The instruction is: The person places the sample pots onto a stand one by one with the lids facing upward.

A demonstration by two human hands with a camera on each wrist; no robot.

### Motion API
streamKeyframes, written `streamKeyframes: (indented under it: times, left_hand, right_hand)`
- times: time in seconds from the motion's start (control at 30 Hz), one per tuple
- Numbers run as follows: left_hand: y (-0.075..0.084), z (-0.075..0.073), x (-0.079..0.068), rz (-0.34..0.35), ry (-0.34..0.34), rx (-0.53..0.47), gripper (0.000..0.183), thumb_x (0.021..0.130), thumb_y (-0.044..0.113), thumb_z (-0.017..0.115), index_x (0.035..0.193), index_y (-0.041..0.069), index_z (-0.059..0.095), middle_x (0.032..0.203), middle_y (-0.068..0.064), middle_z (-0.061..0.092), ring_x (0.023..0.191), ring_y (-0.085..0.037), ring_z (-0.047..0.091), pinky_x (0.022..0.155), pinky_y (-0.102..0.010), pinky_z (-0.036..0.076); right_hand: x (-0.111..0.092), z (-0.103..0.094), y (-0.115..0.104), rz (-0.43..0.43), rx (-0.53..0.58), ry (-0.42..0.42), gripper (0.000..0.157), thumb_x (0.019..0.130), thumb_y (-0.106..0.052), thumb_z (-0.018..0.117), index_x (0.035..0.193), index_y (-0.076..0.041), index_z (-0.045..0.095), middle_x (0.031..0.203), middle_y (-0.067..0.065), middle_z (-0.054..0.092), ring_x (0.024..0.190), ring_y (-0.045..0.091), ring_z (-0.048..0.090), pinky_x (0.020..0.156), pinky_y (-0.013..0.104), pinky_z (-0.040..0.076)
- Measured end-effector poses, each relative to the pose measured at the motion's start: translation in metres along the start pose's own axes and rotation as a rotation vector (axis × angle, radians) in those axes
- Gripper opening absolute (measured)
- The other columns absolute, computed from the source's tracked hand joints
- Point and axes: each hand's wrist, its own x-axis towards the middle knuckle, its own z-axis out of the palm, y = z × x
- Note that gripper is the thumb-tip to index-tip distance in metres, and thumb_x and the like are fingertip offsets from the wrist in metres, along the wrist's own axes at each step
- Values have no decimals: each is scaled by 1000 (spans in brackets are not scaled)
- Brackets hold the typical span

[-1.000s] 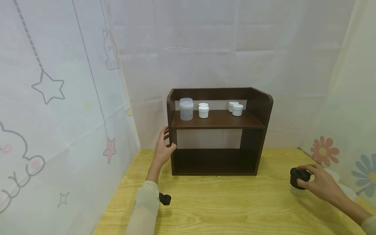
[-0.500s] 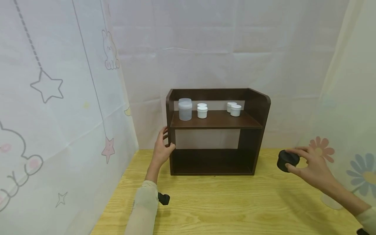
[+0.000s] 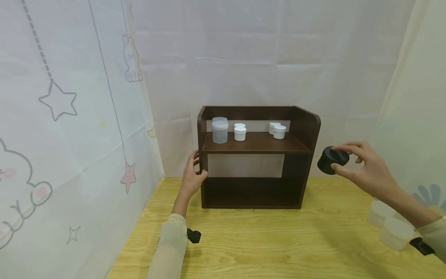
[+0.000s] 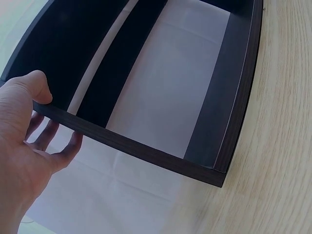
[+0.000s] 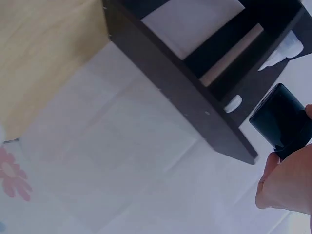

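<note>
In the head view a dark brown two-tier shelf (image 3: 256,151) stands on the wooden table. My left hand (image 3: 191,180) grips its left side panel; in the left wrist view the thumb lies on the inner face and the fingers (image 4: 66,155) on the outer one. Off the shelf's right side, my right hand (image 3: 374,172) holds a round, lidded black jar (image 3: 329,162) up in the air, pinched between thumb and fingers. On the upper board stand frosted plastic jars (image 3: 220,133) at the left, small white jars (image 3: 240,134) beside them, and another pair of white jars (image 3: 279,132) towards the right.
Two translucent jars (image 3: 396,233) stand on the table (image 3: 265,244) at the right, partly behind the right forearm. White printed sheets hang at the left, back and right. The shelf's right side panel (image 5: 180,97) is close to the black jar.
My right hand has lifted the black jar from low over the table at the right, up and leftward towards the shelf. The left hand keeps its grip on the side panel.
</note>
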Motion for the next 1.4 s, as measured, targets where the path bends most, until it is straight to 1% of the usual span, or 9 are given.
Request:
streamKeyframes:
  times: [0.17,0.37,0.53,0.67,0.77,0.97,1.13,1.27,1.4]
  left_hand:
    - [-2,-6,-1,-5,4,4,86,85,-8,58,159,24,30,154,-1,38,133,-28,46,94,-50,51]
    - [-5,-12,-4,-16,6,13,87,84,-8,59,160,24,29,155,-2,38,134,-29,45,95,-51,50]
    - [-5,-13,-6,-9,4,12,86,85,-7,59,159,22,30,154,-3,38,133,-29,46,94,-51,51]
    - [-6,-12,-5,-3,6,11,86,84,-7,59,159,24,31,153,-3,39,133,-29,46,93,-51,51]
    - [-6,-11,-3,8,11,4,86,84,-8,59,158,25,32,153,-2,40,132,-29,47,92,-51,51]
    - [-6,-4,1,28,-6,-4,84,86,-8,61,157,27,32,152,0,40,132,-26,47,92,-50,52]
    - [-5,0,2,20,-8,-11,85,87,-12,61,159,22,31,154,-5,39,132,-31,46,94,-53,50]
    - [11,-1,-1,26,-9,-1,83,87,-15,59,159,12,30,154,-13,38,133,-37,45,94,-55,49]
    - [29,-4,-6,25,-23,-6,80,85,-15,58,158,7,31,153,-16,39,132,-39,46,94,-55,50]
  right_hand:
    - [32,10,-20,14,25,-35,45,85,-11,83,128,-12,70,131,2,51,98,14,40,76,23,30]
    - [65,35,-39,-14,53,-88,40,87,-18,83,125,-13,71,130,2,52,99,17,42,78,29,33]
    - [92,56,-46,37,89,-166,38,90,-26,80,124,-13,70,130,7,51,99,23,46,78,36,39]
    - [113,72,-44,127,114,-231,45,92,-35,77,128,-11,67,133,14,46,103,33,48,79,45,43]
    - [127,85,-39,171,125,-242,50,92,-38,76,130,-8,65,130,18,45,107,35,49,79,49,44]
    - [154,107,-23,153,92,-208,44,92,-29,77,125,-1,66,123,21,47,103,35,50,78,48,43]
    - [176,129,-14,155,96,-238,43,93,-24,75,125,2,65,126,24,47,104,39,49,79,50,45]
    - [193,147,-8,166,100,-269,41,94,-21,74,126,3,64,126,25,49,104,41,51,81,52,48]
    - [204,163,-4,189,96,-296,41,95,-20,73,128,3,63,135,27,48,116,44,49,93,58,44]
